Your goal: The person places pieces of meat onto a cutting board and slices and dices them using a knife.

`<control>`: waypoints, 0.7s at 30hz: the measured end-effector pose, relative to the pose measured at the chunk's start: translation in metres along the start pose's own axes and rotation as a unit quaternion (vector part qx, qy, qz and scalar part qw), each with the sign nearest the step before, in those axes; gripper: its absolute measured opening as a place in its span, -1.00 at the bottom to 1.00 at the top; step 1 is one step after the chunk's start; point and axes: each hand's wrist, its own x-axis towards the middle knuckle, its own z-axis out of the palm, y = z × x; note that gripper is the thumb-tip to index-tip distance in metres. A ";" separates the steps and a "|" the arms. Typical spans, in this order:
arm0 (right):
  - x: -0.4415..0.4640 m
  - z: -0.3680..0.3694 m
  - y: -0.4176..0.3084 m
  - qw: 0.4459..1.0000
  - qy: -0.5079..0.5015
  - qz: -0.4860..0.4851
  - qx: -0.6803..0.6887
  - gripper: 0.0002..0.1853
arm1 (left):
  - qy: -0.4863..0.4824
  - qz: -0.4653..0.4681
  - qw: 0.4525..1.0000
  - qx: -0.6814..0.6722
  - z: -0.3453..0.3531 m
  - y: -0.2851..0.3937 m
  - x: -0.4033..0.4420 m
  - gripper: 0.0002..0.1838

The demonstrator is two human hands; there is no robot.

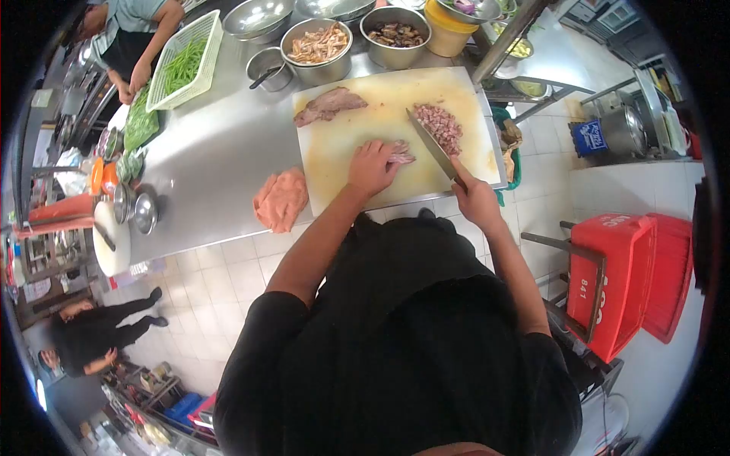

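On stained cutting board point(323, 163): R hand point(474, 199) on knife point(435, 148), L hand point(370, 169) on meat strips point(401, 154)

L hand lies palm down mid-board, fingers bent and close together, pressing strips. R hand closed tight round knife handle; long smooth steel blade slants between strips & diced meat point(442, 128), a loose pinkish heap of small cubes. Meat slab point(329, 105), flat, ragged-edged, brownish-pink, nr far L corner. Board pale, smooth, yellowed.

Crumpled salmon-pink cloth point(281, 199) right by board's L edge on shiny steel table point(201, 159). Far side crowded: round metal pot point(323, 74) w/ pale shredded pcs point(318, 44), another pot point(395, 58) w/ dark chunks point(395, 34), small pot point(278, 79) w/ dark utensil point(264, 78). Farther L, white perforated basket point(171, 101), long green veg point(185, 67) inside; co-worker's hand point(141, 77) nr it.
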 end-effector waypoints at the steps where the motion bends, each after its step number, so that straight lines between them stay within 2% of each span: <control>1: 0.001 0.002 -0.001 1.000 -0.008 -0.001 -0.008 -0.25 | 0.001 -0.020 1.000 0.003 0.002 0.005 -0.003 -0.49; 3: 0.006 0.003 -0.004 0.999 -0.020 -0.006 -0.024 -0.25 | 0.007 -0.057 0.998 0.011 0.002 0.012 -0.007 -0.45; 9: 0.019 0.000 -0.005 0.997 -0.053 -0.056 0.004 -0.24 | 0.002 -0.078 0.997 0.027 -0.006 0.022 -0.011 -0.39; 12: 0.019 -0.005 -0.003 0.997 -0.065 -0.052 0.000 -0.24 | 0.070 -0.031 0.997 0.024 -0.006 0.027 -0.009 -0.41; 15: 0.019 0.000 0.007 0.996 -0.076 -0.048 0.008 -0.23 | 0.005 -0.030 0.999 0.031 -0.001 0.027 -0.003 -0.43; 21: 0.018 0.003 0.009 0.996 -0.088 -0.029 -0.009 -0.21 | 0.022 -0.023 0.999 0.029 0.005 0.026 -0.006 -0.53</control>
